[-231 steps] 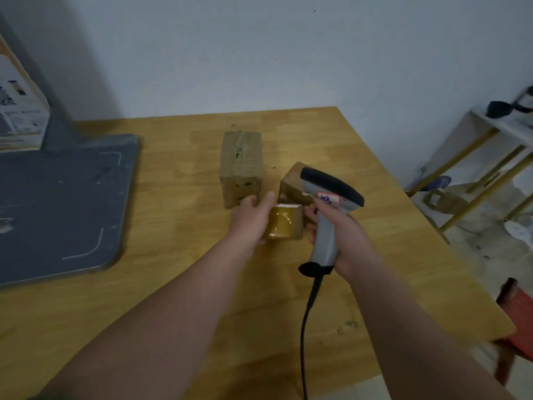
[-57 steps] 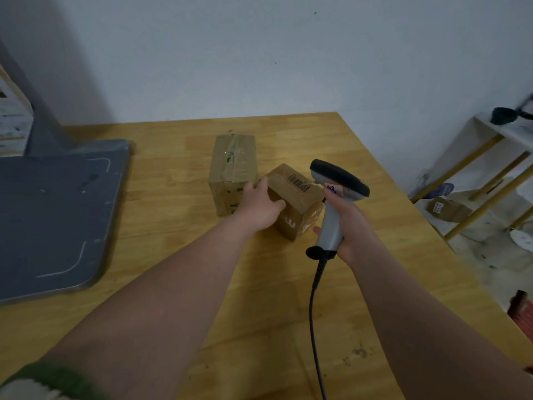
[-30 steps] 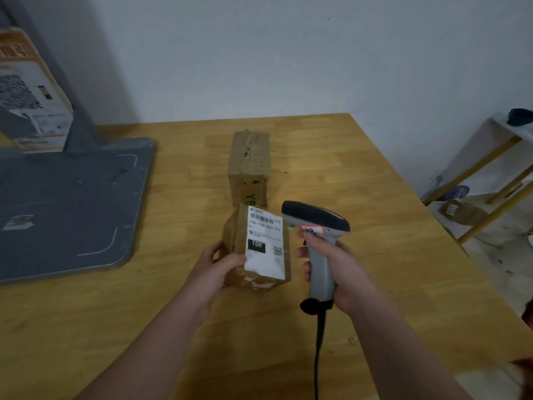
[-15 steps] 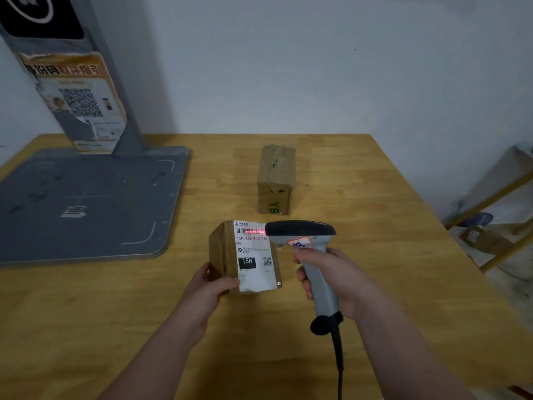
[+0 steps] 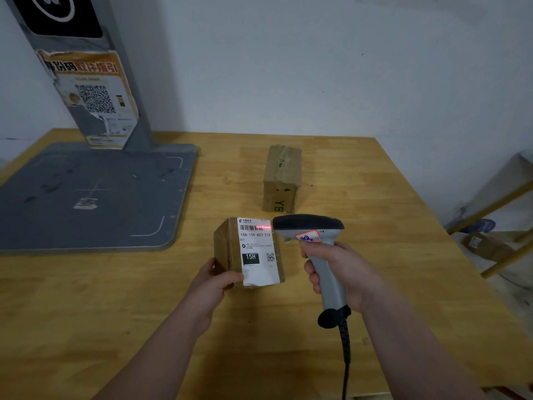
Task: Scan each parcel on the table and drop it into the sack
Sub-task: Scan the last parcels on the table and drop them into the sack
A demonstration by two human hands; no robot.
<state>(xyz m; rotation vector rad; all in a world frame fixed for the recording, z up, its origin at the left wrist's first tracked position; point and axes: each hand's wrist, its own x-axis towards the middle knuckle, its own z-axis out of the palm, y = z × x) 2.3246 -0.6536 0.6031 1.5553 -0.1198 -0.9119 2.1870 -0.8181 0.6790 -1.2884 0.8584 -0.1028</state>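
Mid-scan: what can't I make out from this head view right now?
Sack: nowhere in the head view, outside the frame.
Far parcel: label not visible; only its taped top and near end show.
Held parcel: address print too small; lower left corner covered by the left hand.
Scanner: trigger hidden under the right hand; cable cut off by the bottom edge.

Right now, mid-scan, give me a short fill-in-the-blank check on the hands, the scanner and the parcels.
The right hand grips the scanner, whose red line crosses the barcode at the ____ of the white label.
The left hand holds the labelled parcel, whose black box reads ____.
The taped parcel stands on the table, touched by ____ hand.
Missing: top; 15H; neither.
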